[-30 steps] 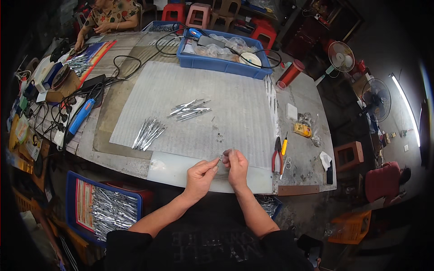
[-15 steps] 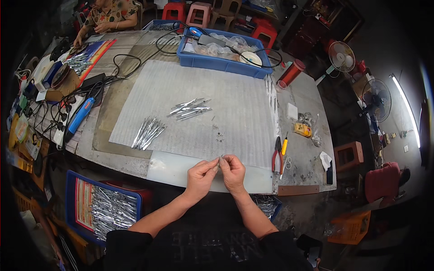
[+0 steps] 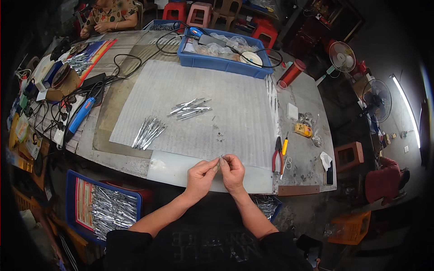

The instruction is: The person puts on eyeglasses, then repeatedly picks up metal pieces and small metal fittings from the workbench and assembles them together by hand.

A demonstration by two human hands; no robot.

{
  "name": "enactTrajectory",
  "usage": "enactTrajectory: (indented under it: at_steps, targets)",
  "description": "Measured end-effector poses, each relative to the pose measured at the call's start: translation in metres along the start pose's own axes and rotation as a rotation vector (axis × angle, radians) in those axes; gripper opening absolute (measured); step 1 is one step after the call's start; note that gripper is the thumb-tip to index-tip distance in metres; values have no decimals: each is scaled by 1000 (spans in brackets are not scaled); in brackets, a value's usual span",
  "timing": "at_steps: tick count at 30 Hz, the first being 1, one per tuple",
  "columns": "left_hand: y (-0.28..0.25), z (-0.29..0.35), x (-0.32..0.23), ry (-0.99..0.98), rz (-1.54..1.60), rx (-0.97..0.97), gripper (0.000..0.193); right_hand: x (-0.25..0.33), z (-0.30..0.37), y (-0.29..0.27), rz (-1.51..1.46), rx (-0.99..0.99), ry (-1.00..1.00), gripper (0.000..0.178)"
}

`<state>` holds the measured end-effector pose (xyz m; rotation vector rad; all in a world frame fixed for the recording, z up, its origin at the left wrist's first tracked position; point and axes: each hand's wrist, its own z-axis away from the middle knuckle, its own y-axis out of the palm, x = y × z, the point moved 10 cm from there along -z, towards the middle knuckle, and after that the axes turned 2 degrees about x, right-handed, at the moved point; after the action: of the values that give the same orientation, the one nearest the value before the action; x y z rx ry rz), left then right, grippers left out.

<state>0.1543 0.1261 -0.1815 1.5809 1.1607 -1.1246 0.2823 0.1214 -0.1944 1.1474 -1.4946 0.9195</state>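
Observation:
My left hand (image 3: 201,177) and my right hand (image 3: 233,174) meet at the near edge of the table. Thumbs and fingertips are pinched together around something small and greyish, too hidden to name. Beyond them, a few tiny metal rings or nuts (image 3: 220,137) lie on the white foam sheet (image 3: 181,81). Slim, pointed silver metal pieces form one pile (image 3: 149,133) at the left and another (image 3: 190,109) farther back. A pale smooth board (image 3: 169,169) lies under my hands.
Red-handled pliers (image 3: 277,156), a yellow screwdriver (image 3: 284,147) and small scissors (image 3: 288,163) lie at the right. A blue bin (image 3: 221,61) stands at the back. Lower left, a blue crate (image 3: 72,203) holds many silver pieces. Another person (image 3: 113,16) sits far left.
My hands stay nearly in place, fingertips still together. At the far left, the other person's hand has shifted back toward the body. The person in red at the right has shifted position.

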Motion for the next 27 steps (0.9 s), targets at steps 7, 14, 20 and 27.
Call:
enactTrajectory:
  at_steps: [7, 14, 20, 27]
  targets:
    - [0, 0, -3, 31, -23, 2, 23, 4, 1, 0, 111, 4, -98, 10]
    - [1, 1, 8, -82, 60, 2, 23, 0, 1, 2, -56, 1, 18, 9]
    - [3, 1, 5, -24, 2, -11, 24, 8, 1, 2, 132, 20, -50, 8]
    - [7, 0, -11, 93, -176, 8, 23, -8, 3, 1, -143, 33, 99, 9]
